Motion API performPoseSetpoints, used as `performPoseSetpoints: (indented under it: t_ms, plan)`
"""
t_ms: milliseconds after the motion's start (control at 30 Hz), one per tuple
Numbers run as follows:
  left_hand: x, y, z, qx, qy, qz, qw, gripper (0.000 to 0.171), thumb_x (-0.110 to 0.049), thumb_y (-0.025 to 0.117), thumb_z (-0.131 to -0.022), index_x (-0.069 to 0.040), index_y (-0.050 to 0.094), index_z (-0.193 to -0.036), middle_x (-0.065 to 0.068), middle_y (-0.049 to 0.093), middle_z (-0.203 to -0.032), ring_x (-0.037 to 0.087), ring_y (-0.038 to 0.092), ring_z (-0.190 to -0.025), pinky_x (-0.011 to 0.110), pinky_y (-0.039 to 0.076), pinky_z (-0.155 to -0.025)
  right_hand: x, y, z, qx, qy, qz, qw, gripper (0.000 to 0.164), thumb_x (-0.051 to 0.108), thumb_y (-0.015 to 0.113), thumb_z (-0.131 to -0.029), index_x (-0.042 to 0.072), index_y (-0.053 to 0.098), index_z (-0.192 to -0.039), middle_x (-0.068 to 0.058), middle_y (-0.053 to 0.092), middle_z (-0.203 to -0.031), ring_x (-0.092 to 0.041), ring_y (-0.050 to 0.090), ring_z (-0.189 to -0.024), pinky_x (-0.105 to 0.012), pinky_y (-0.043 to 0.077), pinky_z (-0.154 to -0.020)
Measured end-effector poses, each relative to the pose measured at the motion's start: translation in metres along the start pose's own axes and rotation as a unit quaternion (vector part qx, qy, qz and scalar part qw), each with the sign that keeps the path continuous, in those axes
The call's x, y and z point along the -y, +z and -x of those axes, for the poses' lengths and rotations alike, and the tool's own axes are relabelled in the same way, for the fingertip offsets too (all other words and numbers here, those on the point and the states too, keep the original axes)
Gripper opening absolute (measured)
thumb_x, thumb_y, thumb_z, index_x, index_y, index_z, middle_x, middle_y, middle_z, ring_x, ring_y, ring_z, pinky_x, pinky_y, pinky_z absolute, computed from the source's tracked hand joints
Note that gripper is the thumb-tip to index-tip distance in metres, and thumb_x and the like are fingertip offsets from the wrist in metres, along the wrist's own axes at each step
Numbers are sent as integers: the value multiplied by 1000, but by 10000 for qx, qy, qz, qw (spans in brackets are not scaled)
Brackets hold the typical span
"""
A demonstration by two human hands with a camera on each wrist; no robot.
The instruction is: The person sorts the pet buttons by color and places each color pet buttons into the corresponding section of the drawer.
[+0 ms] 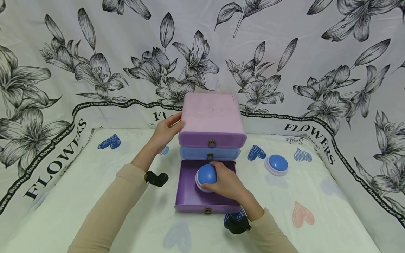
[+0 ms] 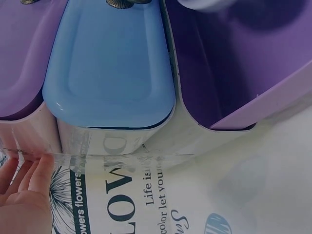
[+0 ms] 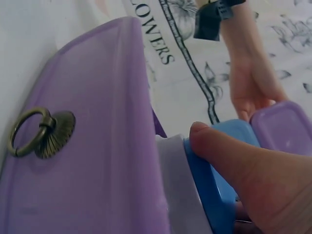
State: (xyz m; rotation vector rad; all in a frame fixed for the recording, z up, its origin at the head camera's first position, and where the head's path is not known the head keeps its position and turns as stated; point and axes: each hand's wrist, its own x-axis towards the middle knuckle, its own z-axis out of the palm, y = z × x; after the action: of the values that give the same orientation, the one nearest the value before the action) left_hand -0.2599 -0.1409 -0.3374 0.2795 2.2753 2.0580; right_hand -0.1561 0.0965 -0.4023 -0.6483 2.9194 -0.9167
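Observation:
A small three-drawer cabinet (image 1: 212, 112) with a pink top stands in the middle of the head view. Its bottom purple drawer (image 1: 186, 193) is pulled out, while the blue drawer (image 2: 109, 68) and the top purple drawer (image 1: 193, 140) are closed. My left hand (image 1: 166, 131) rests against the cabinet's upper left side, its fingers extended along the wall. With thumb and fingers, my right hand (image 1: 229, 182) grips a round blue-domed object (image 1: 207, 174) with a white base (image 3: 180, 190). That object is within the pulled-out drawer, behind its front panel (image 3: 97, 146).
A second blue-domed object (image 1: 277, 163) with a white base lies on the heart-printed cloth (image 1: 316, 196), right of the cabinet. Behind the cabinet rises a flower-printed fabric (image 1: 272, 21). A ring pull (image 3: 46, 131) sticks out from the drawer front.

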Motion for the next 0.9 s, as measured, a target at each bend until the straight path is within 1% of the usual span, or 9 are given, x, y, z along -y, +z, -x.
performPoseSetpoints:
  t_ms: [233, 367, 467, 600, 733, 900]
  plan:
    - [2, -1, -1, 13, -8, 7, 10000, 56, -29, 59, -90, -17, 39, -141, 3, 35, -147, 21, 39, -131, 34, 39, -104, 5, 15, -12, 472, -109, 48, 9988, 78, 43, 75, -72, 2, 42, -130, -12, 54, -122, -24, 60, -98, -38, 54, -82]
    - [2, -1, -1, 18, -22, -29, 10000, 57, -30, 59, -90, -17, 39, -141, 3, 35, -147, 21, 38, -131, 35, 39, -105, 10, 21, -18, 700, -79, 60, 9975, 77, 44, 74, -73, 3, 43, -130, -11, 55, -120, -24, 60, -97, -38, 53, -81]
    - [0, 0, 0, 28, -63, -7, 10000, 56, -29, 59, -90, -17, 38, -141, 3, 35, -147, 21, 38, -132, 35, 38, -105, 12, 25, -22, 837, -84, 192, 9963, 76, 44, 74, -73, 3, 43, -130, -11, 55, -120, -24, 59, -99, -38, 52, -83]
    - [-8, 1, 5, 61, -91, 19, 9999, 56, -25, 58, -91, -13, 37, -142, 6, 33, -148, 23, 37, -132, 36, 38, -106, 13, 28, -27, 943, -63, 316, 9950, 76, 44, 75, -73, 3, 44, -129, -11, 54, -122, -25, 58, -102, -39, 51, -87]
    - [-17, 4, 11, 74, -105, -38, 9999, 56, -21, 56, -92, -11, 35, -143, 8, 33, -148, 25, 37, -132, 36, 38, -106, 14, 31, -30, 984, -23, 337, 9946, 76, 42, 76, -72, 2, 44, -129, -11, 54, -122, -25, 58, -102, -39, 51, -86]
    - [-21, 5, 14, 64, -111, -50, 9999, 55, -21, 55, -92, -9, 35, -143, 8, 33, -148, 24, 37, -132, 35, 38, -106, 13, 33, -34, 986, -25, 372, 9944, 75, 39, 76, -72, 3, 44, -128, -12, 54, -121, -26, 58, -101, -40, 51, -85]
